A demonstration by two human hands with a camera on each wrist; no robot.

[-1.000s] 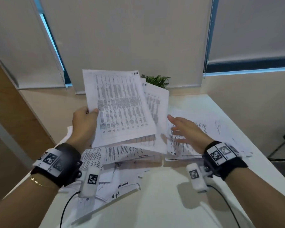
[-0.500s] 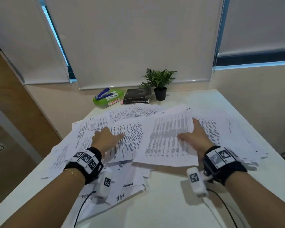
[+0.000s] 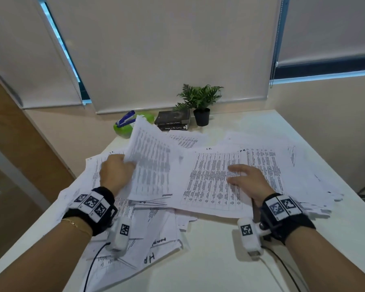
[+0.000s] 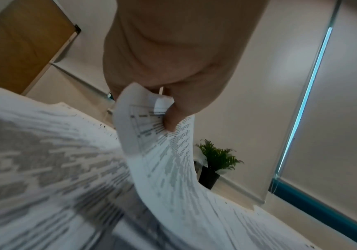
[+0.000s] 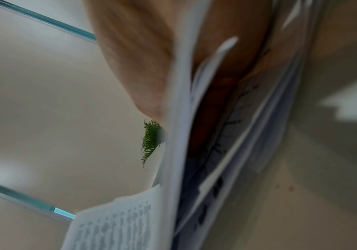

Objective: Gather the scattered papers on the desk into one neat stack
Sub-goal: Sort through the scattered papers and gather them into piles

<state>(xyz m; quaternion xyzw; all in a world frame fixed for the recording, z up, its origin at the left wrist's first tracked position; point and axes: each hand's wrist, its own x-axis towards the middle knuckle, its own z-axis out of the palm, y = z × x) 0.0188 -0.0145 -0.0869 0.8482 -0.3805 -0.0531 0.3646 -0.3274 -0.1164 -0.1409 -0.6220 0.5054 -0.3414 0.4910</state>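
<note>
My left hand pinches a curling white printed sheet; I'd slide it under my flat, relaxed right hand, squaring the edges.

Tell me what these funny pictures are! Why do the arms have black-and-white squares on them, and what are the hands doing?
A person is tidying papers, and small cameras ride along. One picture comes from a camera on the head, looking down at both arms. The other two come from cameras strapped to the wrists, so they look along the hands from very close and come out blurry. The squares are markers on the wrist straps.

On the white desk lie many printed papers, spread about. At the back stand a small plant, some dark books and a green box with a blue stapler on top.

The left hand pinches a bundle of sheets and lifts them. The right hand lies flat on the papers.
</note>
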